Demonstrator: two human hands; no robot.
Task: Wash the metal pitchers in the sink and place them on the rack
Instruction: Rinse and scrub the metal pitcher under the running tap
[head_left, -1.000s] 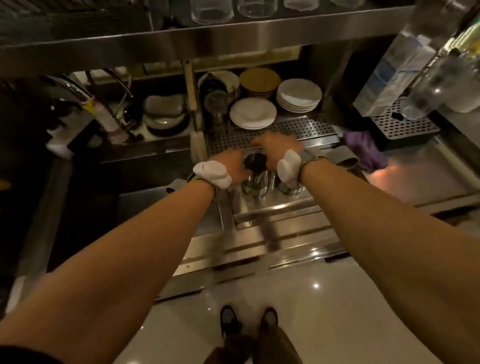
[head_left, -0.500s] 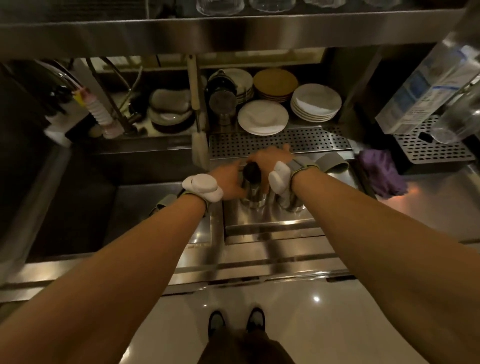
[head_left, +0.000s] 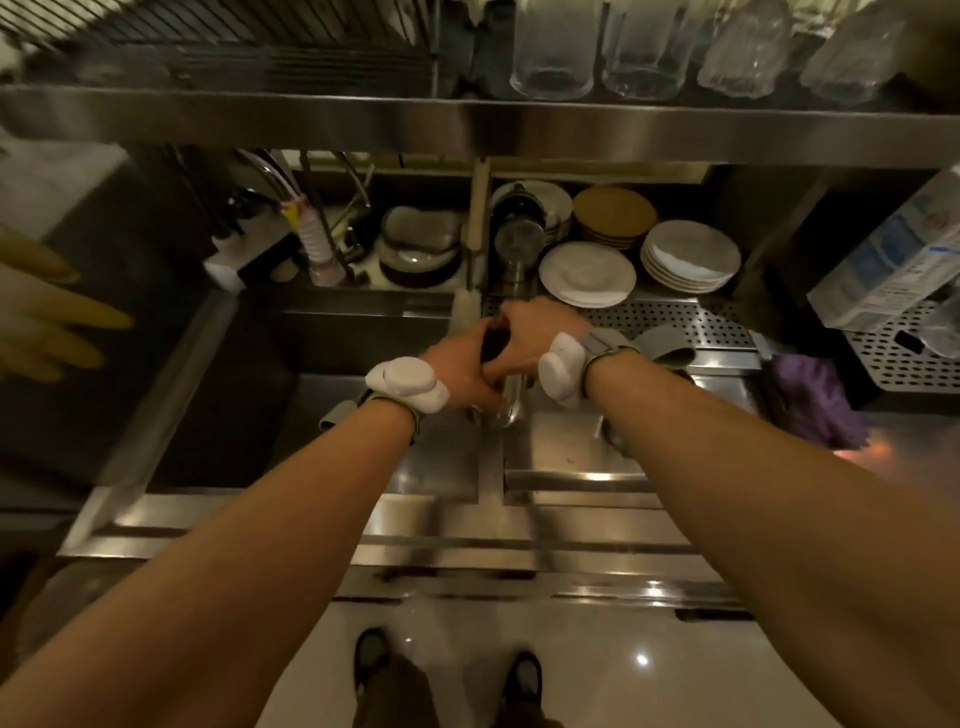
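under the right hand (head_left: 537, 332), fingers curled on its rim, the left hand (head_left: 462, 371) clamps the pitcher (head_left: 506, 401), likely steadying it for scrubbing.

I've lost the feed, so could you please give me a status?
Left hand grips metal pitcher over sink divider. Right hand holds dark pad at its mouth. Perforated rack just behind, plates along its far edge.
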